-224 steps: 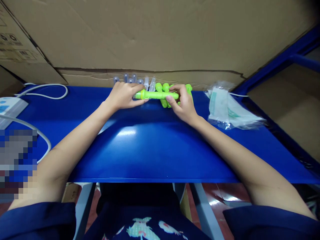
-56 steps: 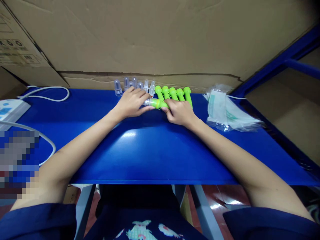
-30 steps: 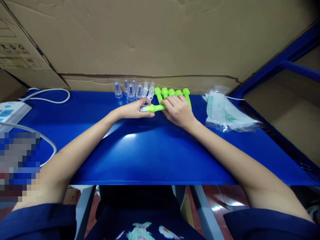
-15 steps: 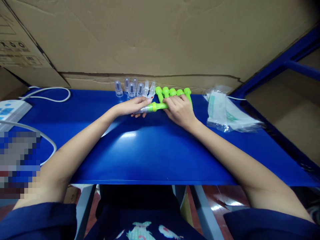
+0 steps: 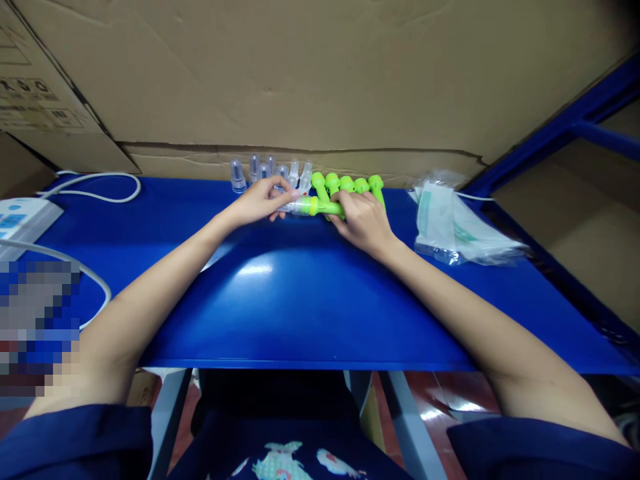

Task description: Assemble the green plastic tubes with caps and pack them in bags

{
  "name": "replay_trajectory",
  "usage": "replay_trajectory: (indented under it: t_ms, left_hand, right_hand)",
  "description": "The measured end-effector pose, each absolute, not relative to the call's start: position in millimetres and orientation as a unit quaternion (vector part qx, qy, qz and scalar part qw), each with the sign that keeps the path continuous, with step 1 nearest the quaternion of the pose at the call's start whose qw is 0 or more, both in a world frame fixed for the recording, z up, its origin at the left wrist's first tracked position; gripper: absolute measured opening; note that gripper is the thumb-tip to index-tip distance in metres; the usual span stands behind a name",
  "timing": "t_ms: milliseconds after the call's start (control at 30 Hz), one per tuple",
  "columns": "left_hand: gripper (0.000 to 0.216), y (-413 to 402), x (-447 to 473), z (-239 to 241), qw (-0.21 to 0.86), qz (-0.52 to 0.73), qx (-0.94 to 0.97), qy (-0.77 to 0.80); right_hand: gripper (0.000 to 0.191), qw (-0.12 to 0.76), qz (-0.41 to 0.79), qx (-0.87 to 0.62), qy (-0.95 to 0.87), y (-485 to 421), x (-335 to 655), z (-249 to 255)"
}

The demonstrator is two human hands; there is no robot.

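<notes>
Toward the back of the blue table (image 5: pixel 300 313), a green tube (image 5: pixel 323 207) with a clear end lies crosswise between two hands. At nine o'clock, the left hand (image 5: pixel 266 200) pinches the clear end; at three, the right hand (image 5: pixel 362 219) wraps the green end. Clear caps (image 5: pixel 238 176) stand around ten to eleven, green handles (image 5: pixel 347 183) line twelve to two, and plastic-wrapped packets (image 5: pixel 436 217) rest farther out at three.
</notes>
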State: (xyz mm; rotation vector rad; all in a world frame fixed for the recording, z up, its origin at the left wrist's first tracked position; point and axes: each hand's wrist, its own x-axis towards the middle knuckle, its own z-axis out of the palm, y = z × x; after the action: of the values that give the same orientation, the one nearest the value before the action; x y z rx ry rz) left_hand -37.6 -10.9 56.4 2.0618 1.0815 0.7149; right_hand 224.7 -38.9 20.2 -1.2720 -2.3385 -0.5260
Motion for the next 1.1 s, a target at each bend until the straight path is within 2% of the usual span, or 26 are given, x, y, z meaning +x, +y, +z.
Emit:
replay_trajectory:
  t_ms: [67,167,333,500,667,867,1100]
  left_hand:
    - [0.053,-13,-37,58,0.37,0.267,0.783,0.424]
    - [0.07,-13,-40,59,0.384,0.245,0.786,0.418]
    - [0.089,-4,-47,53,0.294,0.296,0.841,0.346]
    - [0.06,0,-45,50,0.344,0.338,0.804,0.349]
    - [0.074,-1,-44,53,0.321,0.356,0.788,0.386]
    - [0.068,8,-42,49,0.305,0.459,0.757,0.351]
    - [0.071,4,-34,54,0.285,0.53,0.749,0.277]
  right_hand:
    - [0.022,0.208,-0.186,-0.458,-0.844,-39,224,20]
    - [0.022,0.201,-0.175,-0.459,-0.847,-40,224,19]
    - [0.026,0.209,-0.16,-0.466,-0.845,-37,226,17]
    - [0.03,0.215,-0.135,-0.481,-0.839,-38,227,20]
    - [0.03,0.227,-0.117,-0.488,-0.834,-38,226,20]
    - [0.034,0.266,-0.075,-0.49,-0.827,-35,229,17]
    - [0.049,0.337,0.063,-0.463,-0.817,-41,222,20]
